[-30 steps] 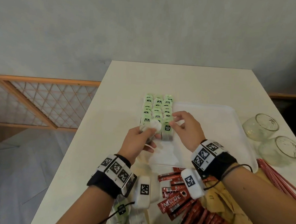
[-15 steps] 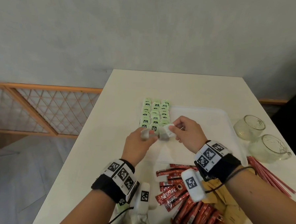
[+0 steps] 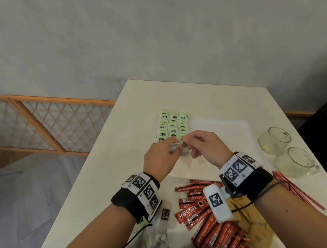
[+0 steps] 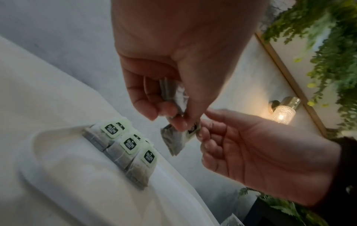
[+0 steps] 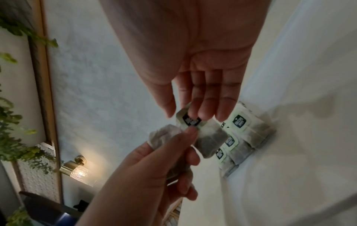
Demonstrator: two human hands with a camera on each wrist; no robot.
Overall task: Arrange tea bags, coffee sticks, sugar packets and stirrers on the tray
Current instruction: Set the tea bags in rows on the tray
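Head view: left hand (image 3: 162, 158) is gripping spare tea bags; right hand (image 3: 208, 147) is pinching one tea bag (image 5: 209, 141) by its tag, just near of the tea-bag rows (image 3: 173, 127). Separate cleanly, then align.

Hidden behind the left hand (image 3: 162, 158) in the head view: most of the held tea bag (image 3: 176, 147). Covered by the right hand (image 3: 207, 148): the near end of the tea bag rows (image 3: 173, 124). Cut off by the bottom edge: coffee sticks (image 3: 219, 235). Blurred in the left wrist view: tray (image 4: 58, 175). Too small to read: tag print (image 5: 191, 120).
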